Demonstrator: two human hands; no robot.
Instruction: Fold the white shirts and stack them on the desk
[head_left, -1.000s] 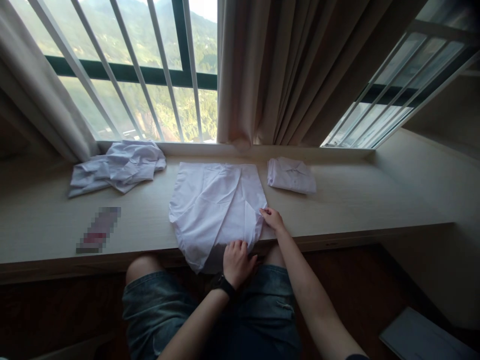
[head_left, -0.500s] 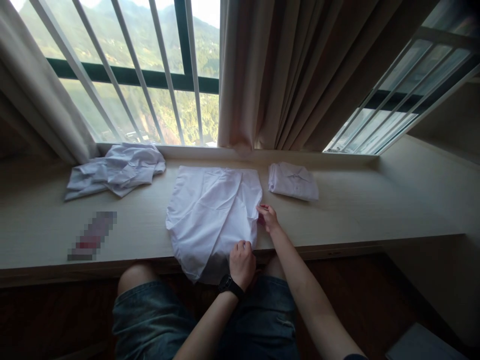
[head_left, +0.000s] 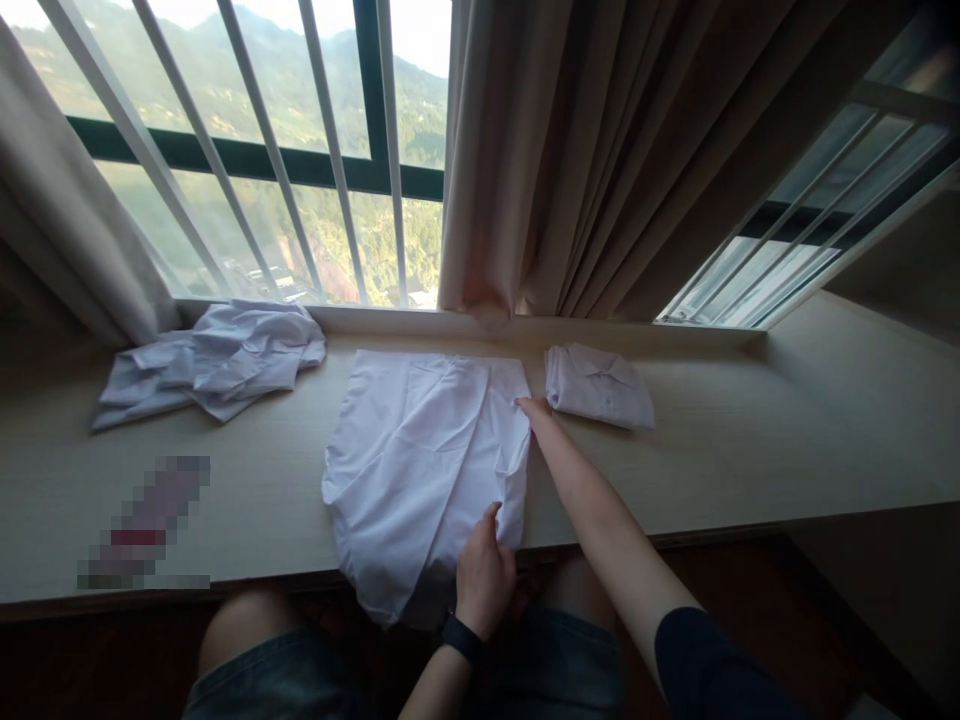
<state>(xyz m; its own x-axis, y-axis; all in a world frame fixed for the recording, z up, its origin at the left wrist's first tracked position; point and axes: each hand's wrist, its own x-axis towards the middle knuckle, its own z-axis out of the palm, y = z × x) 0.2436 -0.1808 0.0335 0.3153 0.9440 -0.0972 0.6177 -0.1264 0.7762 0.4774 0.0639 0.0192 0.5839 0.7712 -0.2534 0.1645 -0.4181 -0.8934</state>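
Observation:
A white shirt (head_left: 427, 460) lies spread, partly folded, in front of me, its lower end hanging over the table's front edge. My left hand (head_left: 484, 575), with a black watch on the wrist, is closed at the shirt's lower right edge; the thumb points up over the cloth and the other fingers are mostly hidden. At the right side edge, farther up, my right hand (head_left: 532, 410) grips the fabric with the thumb on top. Its remaining fingers are out of sight.
A neatly folded white shirt (head_left: 600, 385) with its collar up lies to the right. Crumpled white cloth (head_left: 225, 360) sits at the back left, and a pixelated item (head_left: 146, 520) is at the front left. Curtains (head_left: 525, 180) and a barred window stand behind the table (head_left: 750, 430).
My right hand has moved farther up the shirt's right edge. My left hand's thumb is now raised, and the view has shifted slightly.

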